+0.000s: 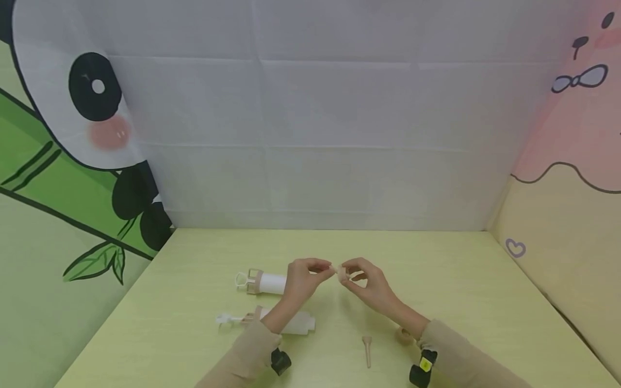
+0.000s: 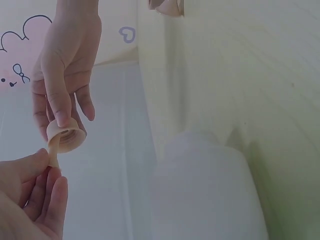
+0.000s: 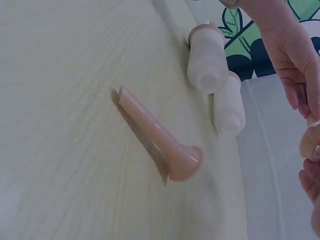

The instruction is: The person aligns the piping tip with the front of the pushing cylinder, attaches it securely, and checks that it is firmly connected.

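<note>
My left hand [image 1: 303,277] pinches a small beige flared tube [image 2: 53,155] between thumb and fingertips. My right hand [image 1: 371,283] holds a beige screw cap [image 2: 72,140] by its rim, its threaded inside showing in the left wrist view. The tube's narrow part reaches into the cap's opening. Both hands are raised over the table, fingertips close together. Below them lies another beige flared tube [image 3: 155,132] on the tabletop. A round beige piece [image 1: 404,335] sits partly hidden beneath my right wrist.
Two white bottles lie on their sides at the left, the farther one [image 1: 273,283] partly behind my left hand, the nearer one [image 1: 303,323] under my left forearm. Both have beige collars and pale fittings at their left ends. A white cloth wall [image 1: 339,161] stands behind the table.
</note>
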### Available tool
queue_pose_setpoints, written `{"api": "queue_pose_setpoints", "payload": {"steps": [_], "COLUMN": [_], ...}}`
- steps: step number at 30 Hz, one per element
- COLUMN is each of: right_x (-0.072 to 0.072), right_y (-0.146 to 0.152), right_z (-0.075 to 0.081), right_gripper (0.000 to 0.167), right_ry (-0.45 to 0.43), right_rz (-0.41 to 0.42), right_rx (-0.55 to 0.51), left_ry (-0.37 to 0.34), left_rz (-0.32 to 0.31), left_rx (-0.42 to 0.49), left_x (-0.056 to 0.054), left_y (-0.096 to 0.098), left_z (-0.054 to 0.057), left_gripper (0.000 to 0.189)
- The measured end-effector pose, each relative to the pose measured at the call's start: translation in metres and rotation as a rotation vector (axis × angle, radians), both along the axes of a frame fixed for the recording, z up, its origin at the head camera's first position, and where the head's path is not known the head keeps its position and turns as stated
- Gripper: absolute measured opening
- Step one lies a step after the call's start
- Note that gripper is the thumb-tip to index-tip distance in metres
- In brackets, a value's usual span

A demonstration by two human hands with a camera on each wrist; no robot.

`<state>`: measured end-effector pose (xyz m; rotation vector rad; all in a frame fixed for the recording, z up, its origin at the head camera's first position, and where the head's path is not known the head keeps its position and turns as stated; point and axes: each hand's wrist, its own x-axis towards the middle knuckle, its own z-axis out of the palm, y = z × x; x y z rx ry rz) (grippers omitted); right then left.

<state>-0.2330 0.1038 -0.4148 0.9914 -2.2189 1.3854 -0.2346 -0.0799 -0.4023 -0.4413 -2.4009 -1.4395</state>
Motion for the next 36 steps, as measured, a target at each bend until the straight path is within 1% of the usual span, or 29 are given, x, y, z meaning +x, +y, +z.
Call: {"api": "queue_pose_setpoints", "payload": {"steps": [1,4,9,11,15,18,21,24,26,29,31,34,36], "right_x": [0.002,0.013,0.018,0.018,0.012,0.008,0.006,0.007,0.008,0.012,0.016,0.02,0.02], "right_y": [0.0,-0.004,-0.007,-0.007,-0.007,-0.006,-0.006,-0.007,-0.008,-0.01,-0.011,-0.013,-0.013], "right_z": [0.001,0.014,0.015,0.013,0.001,-0.008,-0.012,-0.012,-0.01,-0.002,0.004,0.011,0.009], "right_gripper": [0.029,0.027,0.026,0.026,0.028,0.028,0.028,0.027,0.027,0.027,0.027,0.028,0.028], "right_ry": [-0.003,-0.018,-0.023,-0.024,-0.059,-0.096,-0.113,-0.129,-0.141,-0.166,-0.18,-0.206,-0.231], "right_rz": [-0.006,-0.014,-0.034,-0.04,-0.066,-0.081,-0.075,-0.066,-0.068,-0.076,-0.078,-0.078,-0.078], "right_rx": [-0.002,-0.017,-0.045,-0.06,-0.077,-0.094,-0.126,-0.164,-0.184,-0.211,-0.222,-0.235,-0.246], "left_ry": [-0.004,-0.002,0.023,0.032,0.037,0.039,0.034,0.025,0.024,0.02,0.031,0.047,0.059], "left_rz": [-0.003,-0.012,-0.032,-0.041,-0.054,-0.08,-0.1,-0.12,-0.136,-0.154,-0.158,-0.152,-0.153], "left_rx": [0.004,0.01,0.009,0.015,0.047,0.083,0.107,0.126,0.135,0.141,0.138,0.125,0.125], "left_x": [0.001,0.003,0.006,0.007,0.008,0.009,0.01,0.014,0.02,0.028,0.032,0.032,0.032], "left_y": [0.001,0.003,0.005,0.006,0.006,0.007,0.008,0.01,0.011,0.012,0.012,0.013,0.013], "left_z": [0.0,0.0,0.002,0.002,0.002,0.001,0.002,0.007,0.015,0.027,0.031,0.03,0.028], "left_gripper": [0.016,0.015,0.015,0.016,0.017,0.018,0.016,0.014,0.014,0.014,0.014,0.013,0.013]}}
